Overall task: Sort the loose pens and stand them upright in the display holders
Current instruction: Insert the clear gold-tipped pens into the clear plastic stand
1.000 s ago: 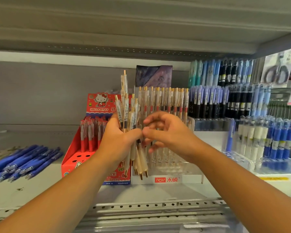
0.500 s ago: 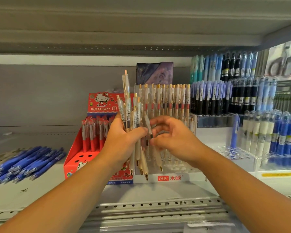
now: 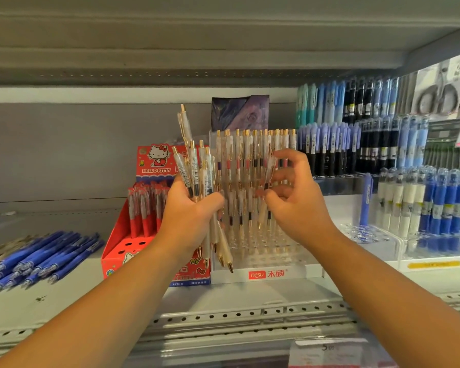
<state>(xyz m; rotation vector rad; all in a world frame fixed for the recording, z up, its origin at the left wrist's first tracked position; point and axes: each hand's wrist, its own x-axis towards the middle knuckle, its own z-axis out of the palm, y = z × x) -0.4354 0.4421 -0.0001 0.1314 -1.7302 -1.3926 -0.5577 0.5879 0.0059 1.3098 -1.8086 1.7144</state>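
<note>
The left hand (image 3: 191, 219) grips a splayed bundle of white pens (image 3: 197, 179) beside the clear holder (image 3: 290, 272); the right hand (image 3: 298, 200) pinches one pen (image 3: 268, 173) above its holes. A slackened grip could spill the bundle onto the shelf (image 3: 64, 296).

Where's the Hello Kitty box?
In the head view, the red Hello Kitty box sits on the shelf left of centre, between the loose blue pens on its left and the clear pen holder on its right, partly behind the left hand.
</note>
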